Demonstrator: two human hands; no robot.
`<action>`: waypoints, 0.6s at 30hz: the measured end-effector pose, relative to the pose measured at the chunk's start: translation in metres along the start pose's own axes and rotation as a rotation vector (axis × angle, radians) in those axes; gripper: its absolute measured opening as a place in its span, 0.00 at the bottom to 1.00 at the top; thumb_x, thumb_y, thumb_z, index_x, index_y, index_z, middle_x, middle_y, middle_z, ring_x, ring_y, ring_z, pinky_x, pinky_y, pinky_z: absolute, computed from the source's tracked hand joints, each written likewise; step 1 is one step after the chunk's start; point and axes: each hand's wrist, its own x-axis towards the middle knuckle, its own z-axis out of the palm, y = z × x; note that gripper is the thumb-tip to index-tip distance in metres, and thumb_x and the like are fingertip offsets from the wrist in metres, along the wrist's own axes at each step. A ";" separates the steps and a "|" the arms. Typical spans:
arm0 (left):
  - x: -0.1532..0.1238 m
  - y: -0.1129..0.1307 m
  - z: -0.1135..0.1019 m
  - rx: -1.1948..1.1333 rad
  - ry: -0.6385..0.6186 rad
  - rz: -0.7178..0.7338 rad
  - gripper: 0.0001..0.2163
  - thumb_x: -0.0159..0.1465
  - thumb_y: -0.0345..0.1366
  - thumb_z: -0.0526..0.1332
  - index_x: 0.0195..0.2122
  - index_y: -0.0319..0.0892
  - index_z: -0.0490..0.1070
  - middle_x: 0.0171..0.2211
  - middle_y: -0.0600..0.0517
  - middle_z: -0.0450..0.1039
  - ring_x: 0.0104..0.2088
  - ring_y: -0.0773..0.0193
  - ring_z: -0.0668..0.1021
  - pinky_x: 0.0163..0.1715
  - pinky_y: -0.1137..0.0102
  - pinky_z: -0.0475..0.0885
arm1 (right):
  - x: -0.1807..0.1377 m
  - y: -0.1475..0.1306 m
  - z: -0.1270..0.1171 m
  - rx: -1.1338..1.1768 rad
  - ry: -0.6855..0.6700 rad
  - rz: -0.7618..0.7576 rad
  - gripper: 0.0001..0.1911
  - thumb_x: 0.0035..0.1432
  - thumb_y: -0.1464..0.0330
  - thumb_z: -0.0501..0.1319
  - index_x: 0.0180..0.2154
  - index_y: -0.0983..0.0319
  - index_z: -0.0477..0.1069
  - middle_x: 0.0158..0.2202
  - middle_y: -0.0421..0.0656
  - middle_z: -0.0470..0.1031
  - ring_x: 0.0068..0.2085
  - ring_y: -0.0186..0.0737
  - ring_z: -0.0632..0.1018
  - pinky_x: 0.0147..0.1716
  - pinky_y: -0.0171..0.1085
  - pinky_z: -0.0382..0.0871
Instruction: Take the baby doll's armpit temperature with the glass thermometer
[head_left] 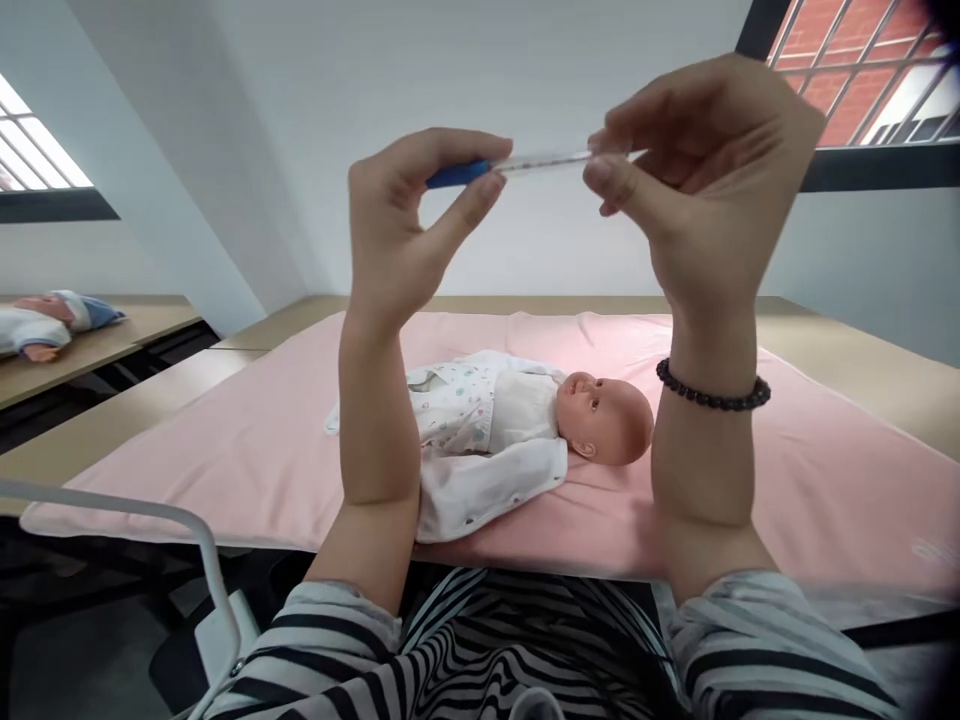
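Above the pink mat [787, 470] bearing the baby doll [525, 420], the left hand [397, 230] pinches the thermometer [517, 165] by its blue end and the right hand [697, 190] pinches its tip, holding it level at eye height, apparently for reading.

head-worn camera, facing forward, close behind raised hands [562, 210], table [862, 370] beyond

Both hands [405, 235] [701, 175] pinch thermometer [525, 163] — doll [517, 430] below

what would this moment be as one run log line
left hand: pinches thermometer blue end | right hand: pinches clear end | thermometer: level, raised | doll: lying on pink mat
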 end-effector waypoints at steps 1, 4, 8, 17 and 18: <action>-0.005 0.011 -0.004 0.027 0.009 0.027 0.08 0.64 0.47 0.69 0.43 0.57 0.80 0.41 0.57 0.81 0.42 0.59 0.81 0.48 0.62 0.76 | -0.005 -0.009 0.001 -0.008 0.023 0.005 0.05 0.55 0.63 0.70 0.34 0.46 0.77 0.41 0.34 0.79 0.43 0.48 0.81 0.34 0.46 0.81; -0.021 0.038 -0.018 0.116 0.013 0.022 0.08 0.65 0.37 0.68 0.44 0.59 0.82 0.39 0.57 0.82 0.40 0.61 0.81 0.43 0.61 0.77 | -0.019 -0.028 -0.001 -0.074 -0.030 0.038 0.02 0.59 0.64 0.70 0.34 0.49 0.79 0.40 0.36 0.79 0.41 0.47 0.81 0.34 0.45 0.80; -0.031 0.058 -0.035 0.270 -0.023 0.075 0.08 0.64 0.39 0.68 0.41 0.64 0.81 0.34 0.59 0.81 0.39 0.58 0.80 0.48 0.57 0.77 | -0.029 -0.044 -0.008 -0.160 -0.116 0.081 0.03 0.58 0.60 0.71 0.36 0.48 0.82 0.39 0.36 0.81 0.42 0.49 0.82 0.43 0.48 0.80; -0.037 0.095 -0.028 0.474 -0.074 -0.134 0.31 0.74 0.52 0.44 0.13 0.47 0.56 0.14 0.54 0.64 0.29 0.59 0.79 0.50 0.52 0.75 | -0.037 -0.063 -0.015 -0.187 -0.172 0.148 0.09 0.64 0.59 0.66 0.29 0.47 0.78 0.25 0.37 0.76 0.29 0.46 0.80 0.30 0.50 0.78; -0.037 0.095 -0.026 0.432 -0.066 -0.103 0.30 0.74 0.49 0.45 0.13 0.46 0.55 0.14 0.54 0.63 0.27 0.60 0.78 0.47 0.53 0.76 | -0.038 -0.063 -0.015 -0.194 -0.195 0.174 0.09 0.64 0.59 0.66 0.29 0.48 0.78 0.25 0.38 0.76 0.29 0.46 0.80 0.31 0.51 0.79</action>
